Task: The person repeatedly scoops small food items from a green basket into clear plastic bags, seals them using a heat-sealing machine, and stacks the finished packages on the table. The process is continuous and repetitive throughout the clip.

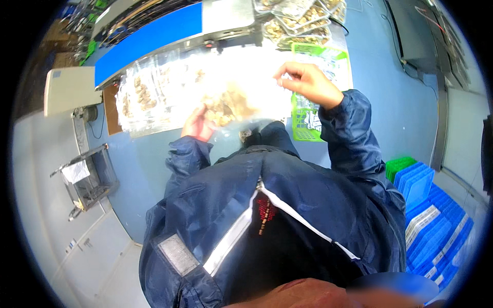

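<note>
My left hand (pixel 199 124) grips the lower left side of a clear plastic bag (pixel 226 105) filled with beige and brown pieces. Strong glare washes out the bag's upper part and the white work surface behind it. To its right, my right hand (pixel 310 83) is raised with thumb and forefinger brought together; whatever lies between them is lost in the glare. Below that hand stands a bright green basket (pixel 303 134) with small white packets (pixel 312 120) inside. More filled clear bags (pixel 144 97) lie in a row on the left of the table.
Along the back of the table runs a machine with a blue panel (pixel 154 41). Clear trays of brown pieces (pixel 298 25) are stacked at the far right. Blue crates (pixel 436 231) stand on the right side, and a metal stand (pixel 90 177) is on the left.
</note>
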Motion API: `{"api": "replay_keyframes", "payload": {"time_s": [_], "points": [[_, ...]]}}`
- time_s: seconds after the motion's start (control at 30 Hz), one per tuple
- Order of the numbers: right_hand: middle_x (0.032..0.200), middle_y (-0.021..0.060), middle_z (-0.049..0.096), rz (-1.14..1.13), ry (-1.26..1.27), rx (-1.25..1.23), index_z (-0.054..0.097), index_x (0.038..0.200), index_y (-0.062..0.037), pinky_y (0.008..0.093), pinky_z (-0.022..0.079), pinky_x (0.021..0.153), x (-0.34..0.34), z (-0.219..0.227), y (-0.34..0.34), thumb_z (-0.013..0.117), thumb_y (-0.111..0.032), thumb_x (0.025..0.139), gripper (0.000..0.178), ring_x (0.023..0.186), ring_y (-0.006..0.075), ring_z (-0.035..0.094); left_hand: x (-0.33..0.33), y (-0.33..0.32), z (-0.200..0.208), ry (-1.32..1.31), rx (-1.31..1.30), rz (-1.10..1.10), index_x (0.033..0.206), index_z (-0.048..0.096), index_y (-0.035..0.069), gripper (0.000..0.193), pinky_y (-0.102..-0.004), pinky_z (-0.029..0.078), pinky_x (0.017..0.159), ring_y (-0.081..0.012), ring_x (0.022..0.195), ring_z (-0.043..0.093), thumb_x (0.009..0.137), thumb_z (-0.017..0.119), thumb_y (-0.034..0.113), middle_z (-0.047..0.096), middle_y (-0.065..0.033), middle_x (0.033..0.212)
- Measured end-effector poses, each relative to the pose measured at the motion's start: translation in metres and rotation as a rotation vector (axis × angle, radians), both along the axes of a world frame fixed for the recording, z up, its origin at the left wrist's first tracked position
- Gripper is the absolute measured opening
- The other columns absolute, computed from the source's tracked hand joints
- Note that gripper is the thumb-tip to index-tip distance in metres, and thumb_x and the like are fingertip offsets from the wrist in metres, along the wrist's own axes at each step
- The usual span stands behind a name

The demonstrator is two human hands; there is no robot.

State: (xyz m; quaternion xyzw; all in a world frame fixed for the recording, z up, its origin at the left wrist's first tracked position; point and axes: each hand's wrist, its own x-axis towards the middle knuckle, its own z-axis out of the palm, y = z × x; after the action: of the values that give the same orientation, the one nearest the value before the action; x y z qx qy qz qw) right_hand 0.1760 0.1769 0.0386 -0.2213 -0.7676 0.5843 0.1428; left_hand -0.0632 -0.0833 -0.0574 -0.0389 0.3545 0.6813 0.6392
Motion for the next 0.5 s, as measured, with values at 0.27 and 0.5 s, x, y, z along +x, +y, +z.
{"api": "replay_keyframes", "payload": {"time_s": [0.27, 0.5], "points": [[0.089, 0.0163, 0.067, -0.032, -0.157, 0.483, 0.063, 0.104, -0.0064, 0.0389, 0.051, 0.069, -0.018, 0.039, -0.051, 0.065, -0.018, 0.082, 0.025, 0.079, 0.0347, 0.065, 0.019, -0.029, -0.014, -0.254, 0.173, -0.014, 0.135, 0.046, -0.001, 0.05, -0.0512, 0.035, 0.107, -0.0325, 0.125, 0.049, 0.091, 0.055, 0.021, 0.054, -0.0185, 0.133], [0.078, 0.0059, 0.065, 0.068, -0.081, 0.224, 0.065, 0.096, -0.0032, 0.0258, 0.046, 0.063, -0.038, 0.026, -0.048, 0.061, -0.013, 0.088, 0.014, 0.068, 0.0134, 0.06, 0.027, -0.034, -0.024, -0.318, 0.132, 0.136, 0.133, 0.046, -0.002, 0.05, -0.0487, 0.031, 0.11, -0.0309, 0.125, 0.05, 0.087, 0.052, 0.017, 0.054, -0.0173, 0.134]]}}
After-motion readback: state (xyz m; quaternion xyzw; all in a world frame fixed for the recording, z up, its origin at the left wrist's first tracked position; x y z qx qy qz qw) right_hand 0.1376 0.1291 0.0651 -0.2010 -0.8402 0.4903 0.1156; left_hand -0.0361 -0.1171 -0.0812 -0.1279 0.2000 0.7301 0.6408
